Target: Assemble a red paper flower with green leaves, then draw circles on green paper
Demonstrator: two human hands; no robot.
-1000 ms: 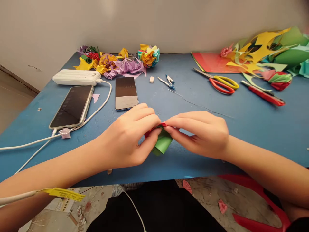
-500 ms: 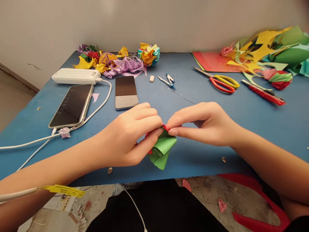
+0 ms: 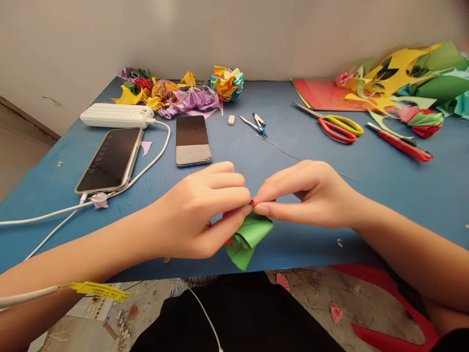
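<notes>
Both hands meet over the front middle of the blue table (image 3: pixel 384 181). My left hand (image 3: pixel 200 212) is closed around a small folded paper piece (image 3: pixel 249 237), green outside with red showing inside. My right hand (image 3: pixel 304 195) pinches the red tip at the top of the same piece with thumb and forefinger. The green part fans out below the fingers, near the table's front edge.
Two phones (image 3: pixel 110 160) (image 3: pixel 193 140) and a white power bank (image 3: pixel 116 116) with cables lie at left. Folded paper flowers (image 3: pixel 176 95) sit at the back. Scissors (image 3: pixel 339 127), a red cutter (image 3: pixel 401 143), a compass (image 3: pixel 256 123), a thin wire and coloured paper scraps (image 3: pixel 399 80) lie at right.
My right hand lifted its fingers off the table into a pinch on the red tip. The green paper has swung lower and spread out below the fingers.
</notes>
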